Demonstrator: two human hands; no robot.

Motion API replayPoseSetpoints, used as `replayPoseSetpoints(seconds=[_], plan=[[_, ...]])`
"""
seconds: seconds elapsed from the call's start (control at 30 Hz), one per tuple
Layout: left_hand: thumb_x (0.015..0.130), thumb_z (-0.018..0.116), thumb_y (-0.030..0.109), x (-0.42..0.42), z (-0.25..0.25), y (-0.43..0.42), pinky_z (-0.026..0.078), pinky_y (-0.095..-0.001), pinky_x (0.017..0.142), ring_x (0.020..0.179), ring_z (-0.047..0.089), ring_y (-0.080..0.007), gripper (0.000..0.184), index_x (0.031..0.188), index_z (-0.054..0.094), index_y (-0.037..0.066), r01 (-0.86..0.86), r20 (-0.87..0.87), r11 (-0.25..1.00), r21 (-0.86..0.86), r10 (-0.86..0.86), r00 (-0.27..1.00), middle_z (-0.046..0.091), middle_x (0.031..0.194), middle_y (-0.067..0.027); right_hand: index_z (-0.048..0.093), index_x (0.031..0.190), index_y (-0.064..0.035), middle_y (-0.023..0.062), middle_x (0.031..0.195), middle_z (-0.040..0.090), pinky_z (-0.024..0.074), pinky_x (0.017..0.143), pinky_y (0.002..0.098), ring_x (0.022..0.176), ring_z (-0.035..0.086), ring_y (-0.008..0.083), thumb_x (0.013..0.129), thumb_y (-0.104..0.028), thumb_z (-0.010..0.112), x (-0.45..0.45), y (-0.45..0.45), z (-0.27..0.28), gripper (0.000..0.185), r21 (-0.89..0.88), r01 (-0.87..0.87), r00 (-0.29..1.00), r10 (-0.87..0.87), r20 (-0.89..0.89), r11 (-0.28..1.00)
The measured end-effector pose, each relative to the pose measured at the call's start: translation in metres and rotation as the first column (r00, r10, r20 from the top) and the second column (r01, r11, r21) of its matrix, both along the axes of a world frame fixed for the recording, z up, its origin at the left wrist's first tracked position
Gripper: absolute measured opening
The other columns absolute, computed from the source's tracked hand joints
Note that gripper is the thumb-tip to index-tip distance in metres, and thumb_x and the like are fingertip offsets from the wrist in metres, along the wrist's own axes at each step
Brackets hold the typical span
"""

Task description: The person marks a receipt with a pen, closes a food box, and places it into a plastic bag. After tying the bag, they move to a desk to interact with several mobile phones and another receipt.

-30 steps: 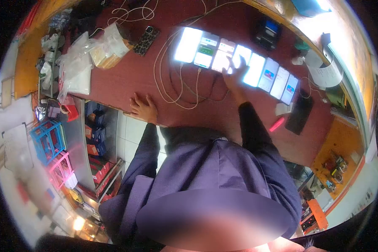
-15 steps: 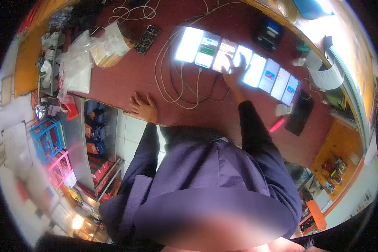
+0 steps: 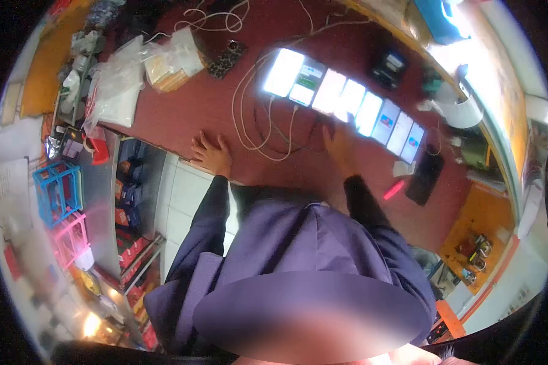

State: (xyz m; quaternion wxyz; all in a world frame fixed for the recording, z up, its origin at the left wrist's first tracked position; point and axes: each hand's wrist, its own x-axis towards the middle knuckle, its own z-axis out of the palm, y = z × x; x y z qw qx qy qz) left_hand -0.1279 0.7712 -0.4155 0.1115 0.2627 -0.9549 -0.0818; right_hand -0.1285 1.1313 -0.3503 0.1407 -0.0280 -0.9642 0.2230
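Note:
Several phones with lit screens lie side by side in a slanting row on the dark red tabletop (image 3: 170, 112). My right hand (image 3: 341, 146) reaches to the lower edge of a bright white phone (image 3: 352, 97) mid-row, fingers stretched out and holding nothing. Glare hides whether a fingertip touches the glass. White cables run to the leftmost phone (image 3: 284, 73) and its neighbour, a phone with a green patch on screen (image 3: 307, 82). Spread flat at the table's near edge, my left hand (image 3: 213, 155) has nothing in it.
Plastic bags (image 3: 119, 91) and a leopard-print phone (image 3: 226, 59) lie at the left. A dark phone (image 3: 425, 178), a pink marker-like stick (image 3: 394, 190) and a roll of white paper (image 3: 460, 112) are on the right. Blue and pink frames (image 3: 58, 191) stand by a shelf lower left.
My right hand has drawn back from over the middle phones to their lower edge. My left hand stays flat on the table edge. The view has shifted slightly.

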Motion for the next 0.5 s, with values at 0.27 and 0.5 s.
replayPoseSetpoints(seconds=[0.27, 0.5], plan=[[0.09, 0.044, 0.057, 0.007, -0.011, -0.008, 0.008, -0.0692, 0.106, 0.136, 0.03, -0.0412, 0.069, 0.146, 0.033, 0.017, -0.007, -0.018, 1.0, -0.008, 0.007, 1.0, 0.028, 0.151, -0.0193, 0.063, 0.106, -0.0093, 0.0205, 0.126, 0.05, 0.0345, 0.1, 0.053, 0.122, 0.043, 0.0402, 0.081, -0.018, 0.068, 0.082, -0.087, -0.009, 0.027, -0.123, -0.338, 0.94, 0.341, 0.007, 0.933], [0.099, 0.047, 0.039, 0.01, 0.102, -0.101, 0.048, -0.0376, 0.091, 0.099, 0.064, -0.0242, 0.046, 0.119, 0.06, 0.0, 0.563, -0.55, -0.194, 0.804, 0.119, 0.827, 0.064, 0.115, -0.0153, 0.063, 0.083, -0.0022, 0.0189, 0.117, 0.053, 0.0373, 0.089, 0.0487, 0.103, 0.047, 0.0373, 0.077, -0.016, 0.07, 0.066, -0.253, 0.006, 0.017, -0.11, -0.75, 0.66, 0.727, -0.188, 0.652]])
